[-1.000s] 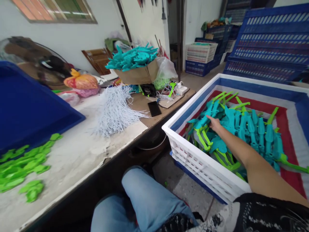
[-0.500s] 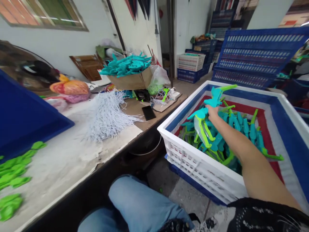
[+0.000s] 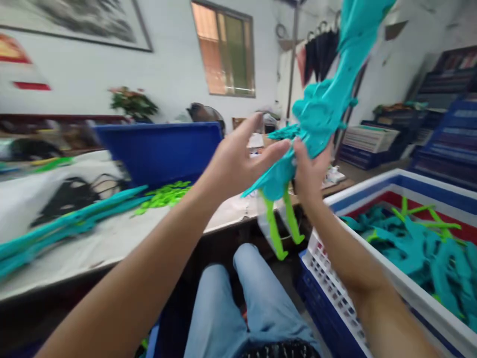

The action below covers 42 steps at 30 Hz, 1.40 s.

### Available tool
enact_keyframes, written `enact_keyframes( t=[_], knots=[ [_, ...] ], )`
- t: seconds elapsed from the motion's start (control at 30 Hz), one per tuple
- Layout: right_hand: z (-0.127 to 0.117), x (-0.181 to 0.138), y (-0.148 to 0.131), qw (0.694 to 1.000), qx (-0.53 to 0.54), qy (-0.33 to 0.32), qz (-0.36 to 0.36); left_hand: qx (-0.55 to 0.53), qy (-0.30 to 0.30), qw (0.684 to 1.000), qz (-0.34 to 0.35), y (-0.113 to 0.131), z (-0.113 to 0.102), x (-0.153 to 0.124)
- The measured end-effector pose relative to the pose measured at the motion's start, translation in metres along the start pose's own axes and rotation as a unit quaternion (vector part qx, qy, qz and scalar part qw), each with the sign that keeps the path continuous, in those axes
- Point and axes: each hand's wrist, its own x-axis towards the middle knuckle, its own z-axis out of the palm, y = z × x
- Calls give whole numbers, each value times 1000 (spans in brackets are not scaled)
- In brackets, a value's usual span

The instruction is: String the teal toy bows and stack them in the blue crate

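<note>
My right hand (image 3: pixel 312 175) is closed around a teal plastic toy (image 3: pixel 323 107) with lime-green legs, held upright and high in front of me. My left hand (image 3: pixel 240 158) reaches in from the left with fingers spread, its fingertips touching the toy's lower teal part. The toy's green legs (image 3: pixel 281 226) hang down between my hands, above my knees. A white crate (image 3: pixel 372 271) at my right holds many more teal and green toys (image 3: pixel 413 243).
A worktable (image 3: pixel 112 238) runs along my left with a blue bin (image 3: pixel 160 149), a heap of lime-green parts (image 3: pixel 164 195) and long teal pieces (image 3: pixel 63 226). Blue crates (image 3: pixel 447 134) are stacked at the far right. My jeans-clad legs (image 3: pixel 242 308) are below.
My right hand has lifted a teal toy out of the white crate and up in front of me. My left hand has come into view and met it. My view has swung left.
</note>
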Motion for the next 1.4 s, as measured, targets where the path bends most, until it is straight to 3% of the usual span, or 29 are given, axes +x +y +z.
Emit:
enact_keyframes(
  t=[0.1, 0.23, 0.3, 0.37, 0.5, 0.57, 0.63, 0.7, 0.8, 0.9, 1.0, 1.07, 1.17, 1.27, 1.33, 1.37, 1.4],
  knots=[
    [69, -117, -40, 979, 146, -25, 141, -4, -35, 998, -44, -9, -26, -3],
    [104, -236, -54, 934, 212, -86, 275, 43, -107, 981, -154, -39, -60, -65],
    [102, -284, -50, 907, 222, -167, 317, 100, -163, 962, -195, -51, -72, -105],
    [88, -327, -43, 861, 219, -286, 359, 154, -223, 937, -220, -60, -76, -144],
    [34, -385, -21, 718, 140, -550, 403, 174, -340, 880, -281, -89, -55, -220],
    [5, -391, -4, 658, 95, -667, 337, 155, -379, 854, -323, -112, -31, -255],
    [-18, -383, 16, 645, 78, -730, 212, 151, -400, 829, -360, -138, -5, -284],
    [-30, -366, 38, 680, 56, -728, 66, 159, -399, 813, -393, -163, 18, -304],
    [-27, -343, 71, 735, -54, -665, -119, 110, -359, 835, -403, -192, 33, -319],
    [-8, -336, 99, 739, -136, -622, -221, -19, -299, 848, -437, -209, 25, -328],
    [2, -340, 117, 740, -129, -610, -253, -85, -251, 820, -507, -215, 14, -337],
    [-7, -343, 121, 733, -113, -623, -248, -61, -286, 816, -499, -212, 14, -341],
    [-41, -343, 117, 706, -97, -666, -218, 61, -371, 803, -462, -205, 25, -342],
    [-64, -328, 110, 656, -85, -735, -150, 145, -384, 783, -467, -202, 38, -335],
    [-51, -307, 111, 630, -67, -765, -113, 151, -375, 788, -465, -205, 44, -327],
    [-33, -294, 114, 633, -65, -764, -106, 155, -372, 791, -460, -209, 45, -322],
    [-8, -281, 118, 656, -68, -741, -125, 159, -368, 795, -455, -212, 46, -317]
  ],
)
